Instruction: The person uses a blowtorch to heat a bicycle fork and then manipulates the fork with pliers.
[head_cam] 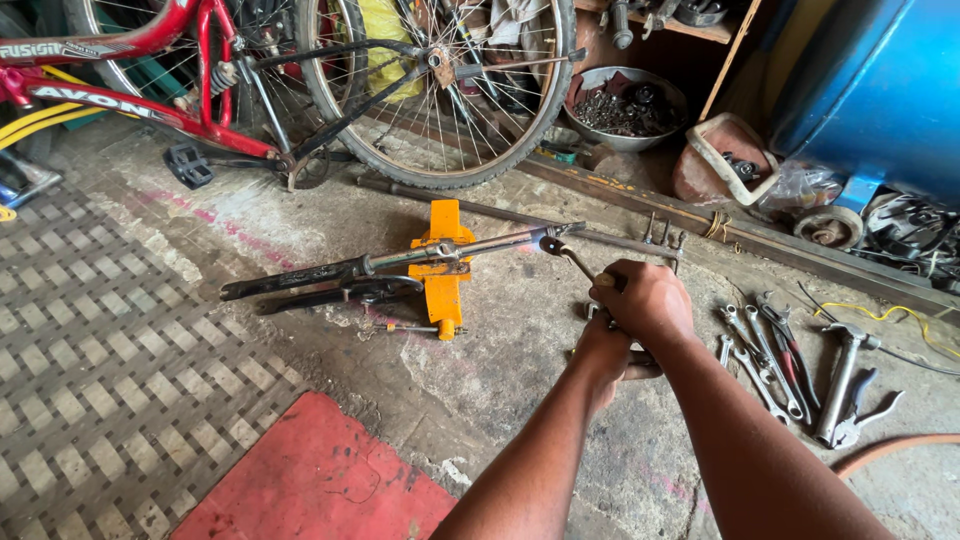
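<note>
Orange vise [442, 262]: stands on the concrete floor [520, 330], clamping a dark bicycle fork [340, 275] that lies level, legs pointing left.
Torch [568, 256]: thin bent metal tube, tip just beside the clamped tube's right end, where a small bluish glow shows.
Right hand [645, 300]: fingers wrapped tight around the torch handle.
Left hand [603, 358]: just beneath the right, fingers curled; what they grip I cannot tell.
Wrenches and pliers [775, 355]: scattered on the floor, right of the hands.
Bicycle wheel [440, 85]: upright behind the vise.
</note>
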